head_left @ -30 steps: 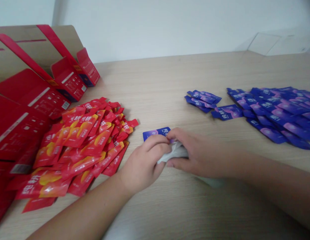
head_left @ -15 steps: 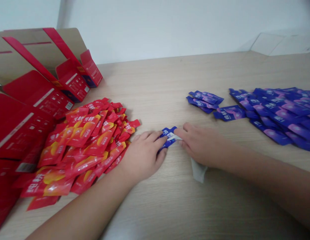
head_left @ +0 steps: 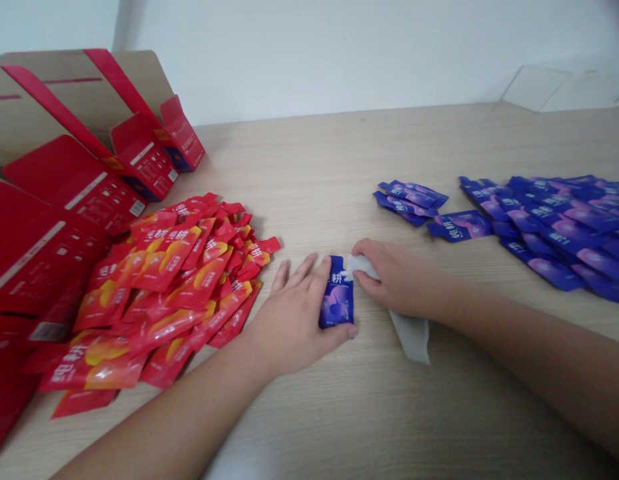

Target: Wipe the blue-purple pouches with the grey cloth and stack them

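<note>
A blue-purple sachet (head_left: 338, 303) lies flat on the table between my hands, upright to my view. My left hand (head_left: 294, 320) is spread flat along its left side, index finger at the left edge and thumb across the lower edge. Pinched in my right hand (head_left: 404, 277) is a crumpled white wipe (head_left: 410, 337); it looks like tissue or thin cloth, and its loose end hangs below the palm. The front of the wipe touches the sachet's upper right edge.
Red and orange sachets (head_left: 174, 287) are heaped at the left beside open red cartons (head_left: 64, 193). A few blue sachets (head_left: 409, 200) lie beyond my right hand, near a larger blue pile (head_left: 564, 227) at the right. A white wall (head_left: 339, 60) stands behind the table.
The sachet has turned upright, and more of its front shows. My left hand has spread its fingers, and its thumb has moved to the lower edge. The wipe has shifted slightly right.
</note>
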